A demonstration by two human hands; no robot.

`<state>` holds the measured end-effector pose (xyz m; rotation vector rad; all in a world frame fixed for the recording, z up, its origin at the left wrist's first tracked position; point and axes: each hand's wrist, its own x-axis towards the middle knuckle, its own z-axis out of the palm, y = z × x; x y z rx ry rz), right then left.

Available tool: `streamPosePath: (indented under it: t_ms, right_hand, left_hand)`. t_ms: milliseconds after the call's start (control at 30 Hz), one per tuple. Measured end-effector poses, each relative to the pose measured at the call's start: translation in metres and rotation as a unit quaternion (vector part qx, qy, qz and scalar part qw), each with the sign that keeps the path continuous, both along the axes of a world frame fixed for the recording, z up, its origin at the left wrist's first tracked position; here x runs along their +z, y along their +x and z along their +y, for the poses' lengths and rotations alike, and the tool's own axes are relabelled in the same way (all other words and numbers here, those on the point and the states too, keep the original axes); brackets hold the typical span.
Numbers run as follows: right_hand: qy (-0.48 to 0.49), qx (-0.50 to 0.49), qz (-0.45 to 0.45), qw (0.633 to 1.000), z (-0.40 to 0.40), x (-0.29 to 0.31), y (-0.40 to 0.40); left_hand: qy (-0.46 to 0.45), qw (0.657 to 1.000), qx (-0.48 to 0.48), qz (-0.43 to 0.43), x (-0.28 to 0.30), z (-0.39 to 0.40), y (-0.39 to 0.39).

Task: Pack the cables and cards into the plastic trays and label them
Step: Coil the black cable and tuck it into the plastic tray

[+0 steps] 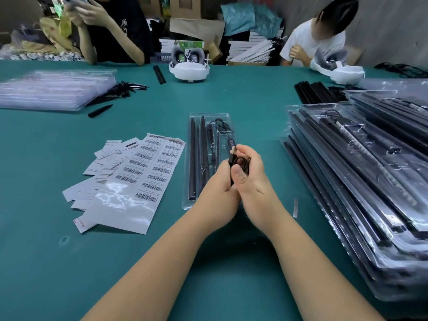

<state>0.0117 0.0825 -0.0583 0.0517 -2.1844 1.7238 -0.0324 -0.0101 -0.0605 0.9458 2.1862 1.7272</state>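
At the far left of the green table mat (pixel 69 262) lies a stack of empty clear plastic trays (pixel 53 89), with loose black tapered spikes (pixel 115 93) just beside its right edge. Nearer, left of centre, a glossy white sheet of barcode labels (pixel 143 179) overlaps a fan of small white printed cards (pixel 108 158). In the middle lies a long clear plastic tray (pixel 209 117) holding black rods (pixel 192 158) and thin black wiring. Above its near end the left hand (pixel 217 188) and the right hand (pixel 251 179) meet, fingers curled together around a coiled black USB cable (pixel 240 162) whose metal plug sticks up between them. To the right sits a tall stack of filled clear trays (pixel 361 181). At the far edge rest two white headsets (pixel 188 69).
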Motion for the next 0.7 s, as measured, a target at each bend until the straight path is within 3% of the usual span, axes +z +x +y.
streamPosePath:
  t_ms: [133, 233, 267, 367, 433, 567, 700]
  right_hand:
    - [-0.06, -0.051, -0.004, 0.997, 0.001, -0.001, -0.002]
    - [-0.127, 0.025, -0.065, 0.99, 0.011, 0.003, -0.002]
    - [-0.082, 0.038, -0.087, 0.992, 0.013, 0.003, -0.003]
    - [0.197, 0.011, -0.108, 0.974, 0.011, -0.002, -0.004]
    - [0.282, 0.022, -0.109, 0.953, 0.012, -0.004, -0.004]
    - [0.292, 0.065, -0.13, 0.945, 0.022, 0.001, -0.002]
    - [0.306, 0.075, -0.132, 0.94, 0.023, 0.001, -0.001]
  left_hand:
    - [0.067, 0.993, 0.064, -0.071, 0.004, -0.003, -0.007]
    - [0.097, 0.981, 0.102, -0.131, 0.006, -0.01, -0.013]
    - [0.123, 0.974, 0.113, -0.154, 0.007, -0.011, -0.014]
    - [0.142, 0.962, 0.148, -0.181, 0.01, -0.011, -0.017]
    - [0.141, 0.956, 0.168, -0.194, 0.012, -0.012, -0.017]
    - [0.177, 0.944, 0.183, -0.21, 0.016, -0.012, -0.019]
    - [0.095, 0.971, 0.17, -0.139, 0.012, -0.016, -0.021]
